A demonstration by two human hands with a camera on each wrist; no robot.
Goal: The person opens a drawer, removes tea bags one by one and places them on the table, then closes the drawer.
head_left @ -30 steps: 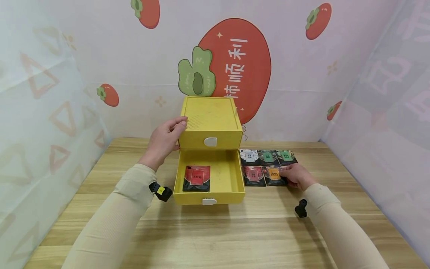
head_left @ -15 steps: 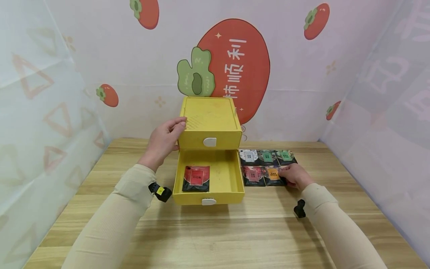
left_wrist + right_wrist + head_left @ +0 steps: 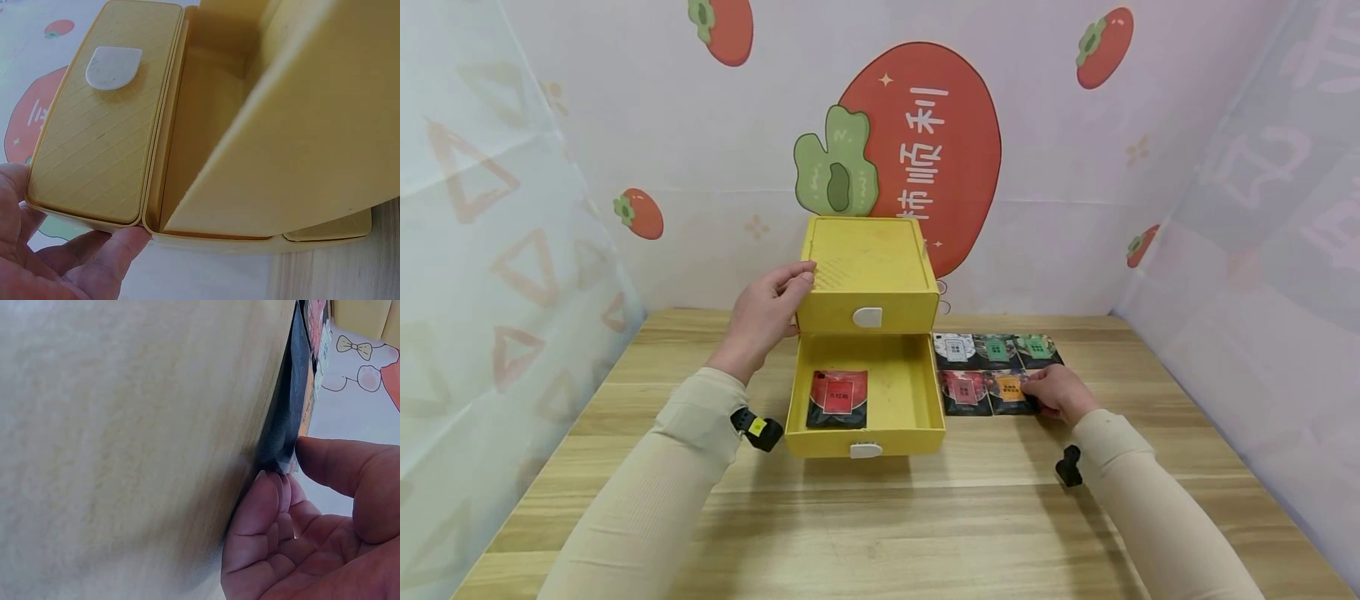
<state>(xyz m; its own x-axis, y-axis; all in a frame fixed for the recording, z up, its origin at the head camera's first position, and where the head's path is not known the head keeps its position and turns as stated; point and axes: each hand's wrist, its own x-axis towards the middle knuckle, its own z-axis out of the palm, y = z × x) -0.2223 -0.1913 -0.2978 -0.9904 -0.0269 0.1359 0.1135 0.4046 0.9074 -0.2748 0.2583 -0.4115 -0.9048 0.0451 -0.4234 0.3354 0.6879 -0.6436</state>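
Note:
A yellow two-tier drawer box [image 3: 868, 258] stands at the back of the table, its lower drawer [image 3: 910, 392] pulled out. In that drawer, on the left side, lies a tea sachet with a red label [image 3: 838, 400]. My left hand [image 3: 765, 312] grips the left side of the upper tier near its front; the left wrist view has its fingers [image 3: 115, 253] against the side wall. My right hand [image 3: 1060, 392] pinches the right edge of a black tea sachet with an orange label [image 3: 1009, 392]. In the right wrist view the thumb is over the sachet's edge, fingertips under it.
Other sachets lie in two rows right of the box: a white-labelled one [image 3: 957, 350], two green-labelled ones [image 3: 997, 350] and a pink-labelled one [image 3: 966, 392]. The wooden table [image 3: 880, 533] runs back to a printed cloth wall [image 3: 1045, 250], with more cloth at both sides.
Both hands keep their places on the box and the orange-labelled sachet. The head view has shifted very slightly; the drawer stays pulled out.

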